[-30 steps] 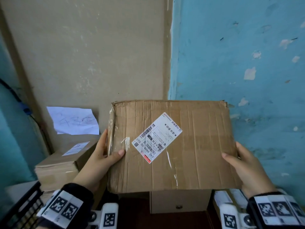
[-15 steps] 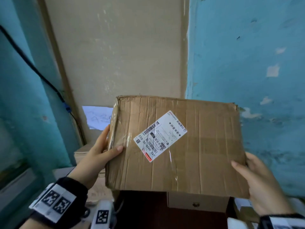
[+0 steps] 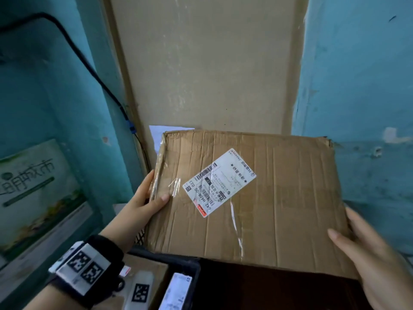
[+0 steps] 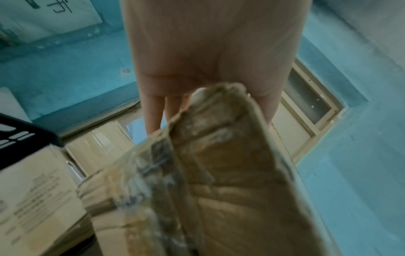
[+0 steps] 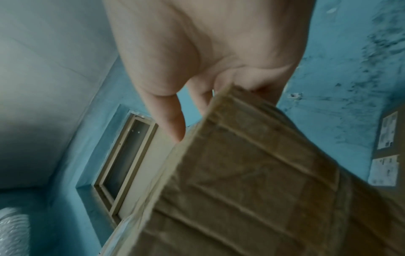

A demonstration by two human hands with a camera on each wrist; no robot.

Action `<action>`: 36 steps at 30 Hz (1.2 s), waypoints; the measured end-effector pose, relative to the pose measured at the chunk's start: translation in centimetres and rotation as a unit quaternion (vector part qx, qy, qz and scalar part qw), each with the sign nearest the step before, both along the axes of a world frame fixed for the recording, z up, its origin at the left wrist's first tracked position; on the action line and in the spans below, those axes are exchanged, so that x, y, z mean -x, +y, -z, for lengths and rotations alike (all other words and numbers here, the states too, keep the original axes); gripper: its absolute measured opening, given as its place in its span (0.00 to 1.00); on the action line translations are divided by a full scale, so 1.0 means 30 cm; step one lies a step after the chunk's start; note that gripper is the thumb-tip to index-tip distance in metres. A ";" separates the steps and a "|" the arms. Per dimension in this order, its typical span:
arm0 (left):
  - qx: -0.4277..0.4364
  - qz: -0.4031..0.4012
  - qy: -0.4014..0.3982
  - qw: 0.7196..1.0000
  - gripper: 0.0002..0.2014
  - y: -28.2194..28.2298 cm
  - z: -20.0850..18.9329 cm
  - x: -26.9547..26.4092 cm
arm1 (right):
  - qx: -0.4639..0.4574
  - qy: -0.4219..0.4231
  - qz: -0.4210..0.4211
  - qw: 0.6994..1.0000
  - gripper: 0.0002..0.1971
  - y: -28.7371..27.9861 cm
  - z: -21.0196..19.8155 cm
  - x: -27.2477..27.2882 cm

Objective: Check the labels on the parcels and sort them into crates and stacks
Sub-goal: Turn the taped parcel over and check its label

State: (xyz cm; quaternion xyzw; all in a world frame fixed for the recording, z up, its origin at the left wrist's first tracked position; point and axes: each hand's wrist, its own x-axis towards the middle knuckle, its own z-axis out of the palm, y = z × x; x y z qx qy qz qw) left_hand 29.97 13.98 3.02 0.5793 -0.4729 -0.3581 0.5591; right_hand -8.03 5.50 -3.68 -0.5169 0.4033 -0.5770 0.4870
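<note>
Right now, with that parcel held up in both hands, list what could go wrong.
1. The flat, creased brown cardboard parcel is gripped only at its side edges by the left hand and the right hand; it may sag or slip.
2. Its left edge looks frayed under loose clear tape, which might tear.
3. The white shipping label sits skewed, so it is easy to misread.

this looks like a small back room where parcels get sorted. the walls [image 3: 357,86] are painted blue and the paint is chipped, with a bare tan strip [image 3: 210,63] up the middle of the frame. a black cable [image 3: 89,70] runs down the wall at the upper left. a black crate [image 3: 190,265] at the bottom holds boxes with white labels (more labelled boxes [image 5: 387,149] sit at the right edge of the right wrist view). a green poster [image 3: 38,193] leans at the left.
</note>
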 end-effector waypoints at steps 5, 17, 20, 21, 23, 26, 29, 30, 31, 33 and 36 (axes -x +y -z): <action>-0.004 -0.002 0.008 1.000 0.53 0.124 -0.006 -0.294 | 0.019 -0.001 -0.005 1.000 0.56 0.140 0.000 -0.292; -0.026 -0.055 0.026 0.998 0.37 0.298 0.038 -0.903 | -0.025 -0.016 -0.036 0.999 0.41 0.393 0.096 -0.989; -0.030 -0.065 0.024 0.997 0.34 0.308 0.066 -0.950 | -0.021 -0.003 -0.034 0.999 0.41 0.405 0.124 -1.042; -0.032 -0.069 0.023 0.997 0.34 0.316 0.078 -0.962 | -0.019 -0.001 -0.033 0.999 0.37 0.404 0.129 -1.054; -0.036 -0.084 0.023 0.996 0.33 0.333 0.100 -0.988 | -0.022 -0.002 -0.041 0.999 0.27 0.402 0.131 -1.077; -0.045 -0.101 0.022 0.994 0.33 0.352 0.117 -1.020 | -0.024 0.017 -0.044 0.999 0.25 0.394 0.137 -1.106; -0.052 -0.112 0.013 0.992 0.34 0.353 0.117 -1.047 | -0.037 0.019 -0.047 0.998 0.27 0.399 0.123 -1.136; -0.052 -0.118 0.014 0.992 0.34 0.349 0.118 -1.058 | -0.041 0.020 -0.051 0.998 0.28 0.399 0.121 -1.142; -0.055 -0.124 0.015 0.991 0.34 0.346 0.125 -1.072 | -0.045 0.023 -0.058 0.997 0.28 0.399 0.123 -1.153; -0.065 -0.135 0.022 0.989 0.34 0.344 0.149 -1.098 | -0.047 0.030 -0.056 0.997 0.28 0.394 0.130 -1.181; -0.080 -0.143 0.036 0.986 0.33 0.345 0.195 -1.156 | -0.069 0.051 -0.054 0.995 0.29 0.399 0.159 -1.242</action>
